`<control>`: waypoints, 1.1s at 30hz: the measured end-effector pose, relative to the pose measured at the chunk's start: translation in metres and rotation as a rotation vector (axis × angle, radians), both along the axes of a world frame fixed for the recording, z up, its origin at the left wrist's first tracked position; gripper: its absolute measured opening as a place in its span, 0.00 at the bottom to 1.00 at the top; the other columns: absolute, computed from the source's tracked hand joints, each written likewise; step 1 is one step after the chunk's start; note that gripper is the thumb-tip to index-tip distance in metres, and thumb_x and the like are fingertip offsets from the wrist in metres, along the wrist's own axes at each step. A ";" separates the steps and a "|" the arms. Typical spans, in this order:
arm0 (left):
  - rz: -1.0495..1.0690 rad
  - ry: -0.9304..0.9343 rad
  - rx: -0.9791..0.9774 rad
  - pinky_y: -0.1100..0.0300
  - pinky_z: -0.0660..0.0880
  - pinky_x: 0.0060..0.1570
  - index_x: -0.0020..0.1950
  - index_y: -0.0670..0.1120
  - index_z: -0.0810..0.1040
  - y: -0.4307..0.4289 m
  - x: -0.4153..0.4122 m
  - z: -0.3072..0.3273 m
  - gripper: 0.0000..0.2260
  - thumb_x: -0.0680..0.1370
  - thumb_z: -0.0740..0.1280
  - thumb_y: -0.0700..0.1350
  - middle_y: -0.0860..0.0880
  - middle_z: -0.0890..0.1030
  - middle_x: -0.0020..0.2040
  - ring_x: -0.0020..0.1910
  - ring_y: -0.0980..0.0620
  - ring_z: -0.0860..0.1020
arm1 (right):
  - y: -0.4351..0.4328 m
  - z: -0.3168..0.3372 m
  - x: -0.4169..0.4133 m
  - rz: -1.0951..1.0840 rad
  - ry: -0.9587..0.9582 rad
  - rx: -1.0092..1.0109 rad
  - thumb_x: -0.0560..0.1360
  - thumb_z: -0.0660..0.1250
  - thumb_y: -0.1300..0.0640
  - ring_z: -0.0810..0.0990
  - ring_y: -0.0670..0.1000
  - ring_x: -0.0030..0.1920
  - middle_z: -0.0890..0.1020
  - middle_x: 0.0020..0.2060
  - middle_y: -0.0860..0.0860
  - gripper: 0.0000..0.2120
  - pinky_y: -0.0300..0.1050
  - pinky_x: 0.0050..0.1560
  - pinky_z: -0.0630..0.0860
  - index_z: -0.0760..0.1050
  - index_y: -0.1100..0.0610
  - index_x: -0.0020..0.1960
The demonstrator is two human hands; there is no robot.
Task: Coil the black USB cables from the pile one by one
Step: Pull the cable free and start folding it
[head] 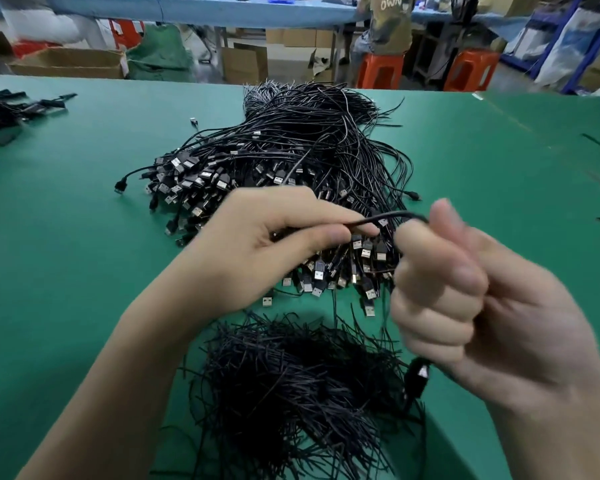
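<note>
A big pile of black USB cables (291, 161) lies in the middle of the green table (84, 237), its silver plugs fanned toward me. Above the pile's near edge my left hand (267, 244) pinches one black cable (392, 216) between thumb and forefinger. The cable arcs right into my right hand (465, 306), whose fingers are curled round it. A USB plug (418, 375) hangs below that fist. The right hand is blurred.
A heap of thin black twist ties (291, 386) sits near the table's front edge, under my forearms. More black cables (14, 109) lie at the far left. Beyond the table are cardboard boxes (70, 62), orange stools (380, 69) and a person (388, 22) at a blue bench.
</note>
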State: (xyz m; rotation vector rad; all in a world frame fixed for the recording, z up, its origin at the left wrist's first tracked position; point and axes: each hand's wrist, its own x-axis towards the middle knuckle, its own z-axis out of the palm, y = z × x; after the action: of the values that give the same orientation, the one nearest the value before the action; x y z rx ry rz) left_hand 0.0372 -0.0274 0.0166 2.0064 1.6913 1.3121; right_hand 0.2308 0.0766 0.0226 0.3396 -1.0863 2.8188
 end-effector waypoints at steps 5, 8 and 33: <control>-0.057 0.201 -0.300 0.66 0.73 0.42 0.68 0.55 0.81 0.014 0.030 -0.013 0.14 0.85 0.63 0.45 0.59 0.80 0.38 0.38 0.60 0.78 | 0.004 0.004 0.001 -0.589 -0.045 0.222 0.83 0.58 0.53 0.61 0.43 0.28 0.66 0.29 0.44 0.16 0.34 0.26 0.59 0.82 0.57 0.56; -0.093 0.213 -0.330 0.74 0.65 0.38 0.53 0.53 0.83 0.012 0.038 -0.005 0.10 0.86 0.63 0.45 0.72 0.78 0.47 0.34 0.71 0.73 | 0.001 -0.002 -0.002 -1.016 -0.137 0.634 0.85 0.57 0.55 0.69 0.47 0.32 0.77 0.34 0.48 0.15 0.38 0.31 0.69 0.83 0.55 0.57; -0.067 0.140 -0.328 0.60 0.71 0.37 0.41 0.56 0.73 0.011 0.039 -0.009 0.15 0.85 0.61 0.43 0.56 0.75 0.33 0.32 0.56 0.71 | -0.005 -0.010 -0.014 -1.031 -0.069 0.597 0.86 0.54 0.59 0.87 0.52 0.45 0.87 0.46 0.56 0.15 0.43 0.47 0.82 0.78 0.60 0.53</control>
State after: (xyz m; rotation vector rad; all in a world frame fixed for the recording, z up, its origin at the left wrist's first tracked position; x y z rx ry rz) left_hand 0.0763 -0.0161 0.0075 1.9755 1.7473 0.8251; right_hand 0.2164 0.0716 0.0130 -0.2398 -1.5127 1.5944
